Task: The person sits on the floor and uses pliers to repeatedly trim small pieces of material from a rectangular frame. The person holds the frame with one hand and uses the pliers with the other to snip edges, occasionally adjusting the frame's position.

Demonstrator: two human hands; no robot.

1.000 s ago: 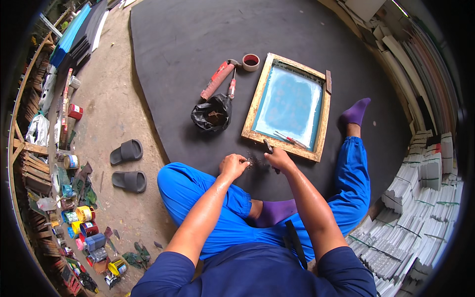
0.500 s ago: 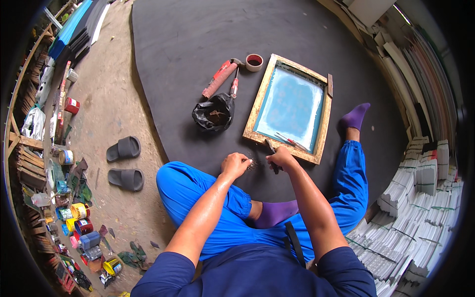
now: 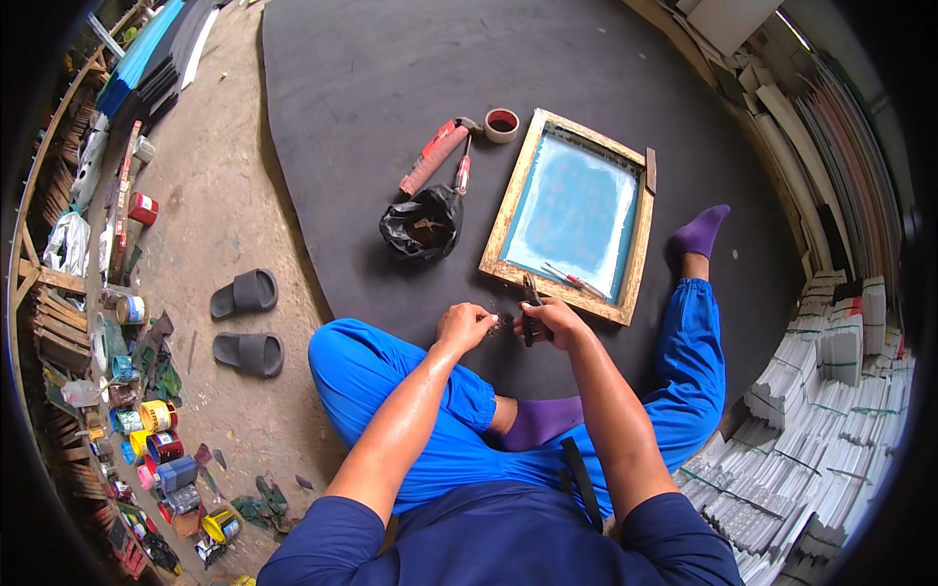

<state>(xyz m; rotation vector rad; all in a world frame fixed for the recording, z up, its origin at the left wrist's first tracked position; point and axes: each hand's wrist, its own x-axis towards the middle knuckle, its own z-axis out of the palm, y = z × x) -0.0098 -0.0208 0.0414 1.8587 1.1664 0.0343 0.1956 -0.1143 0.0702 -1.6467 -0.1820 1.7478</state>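
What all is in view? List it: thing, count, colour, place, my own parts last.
Mat: one, black, centre
Wooden frame: one, tan with blue-white panel, on mat
Thin tool: one, red-and-white, frame's near end
Plier-like tool: one, dark, in right hand
Tape roll: one, tan, left of frame
Bag: one, black, left of frame
Red-handled tools: at least two, beyond bag
Slides: two, dark grey, left floor
Cans: several, mixed colours, far left
Stacked sheets: many, white, right
Left hand: one, bare, fingertips together
Right hand: one, bare, gripping
Socks: two, purple, on feet
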